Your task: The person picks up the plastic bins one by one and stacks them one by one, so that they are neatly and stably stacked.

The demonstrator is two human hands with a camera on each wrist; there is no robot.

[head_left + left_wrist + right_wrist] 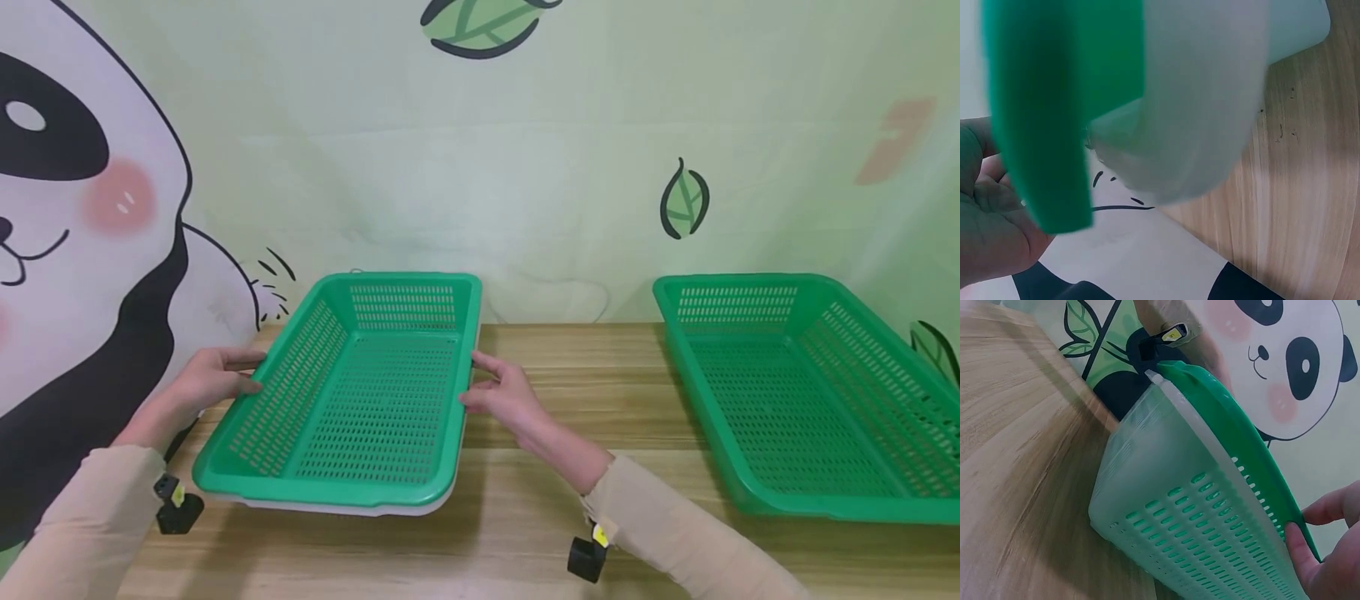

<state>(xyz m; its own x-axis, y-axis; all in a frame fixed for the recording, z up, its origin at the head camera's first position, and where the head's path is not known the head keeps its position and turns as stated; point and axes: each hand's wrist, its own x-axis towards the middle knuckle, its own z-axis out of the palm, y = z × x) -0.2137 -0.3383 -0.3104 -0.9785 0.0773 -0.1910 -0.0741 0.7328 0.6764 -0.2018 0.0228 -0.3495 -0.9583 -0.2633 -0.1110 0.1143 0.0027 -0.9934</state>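
A green slotted basket (322,492) sits inside a whitish, translucent basket (1141,469) with slotted walls, left of centre in the head view. My left hand (206,385) grips the green basket's left rim. On the opposite side, my right hand (510,398) pinches the right rim between thumb and fingers. From the right wrist, the green rim stands slightly proud of the pale basket's edge. In the left wrist view the green rim and the pale basket are blurred and close to the camera, hiding part of the left hand.
Another green basket (862,507) stands at the right of the wooden table (585,383). Behind the table hangs a pale green backdrop (555,200) printed with leaves and a panda. Black wrist devices (587,558) hang below both sleeves.
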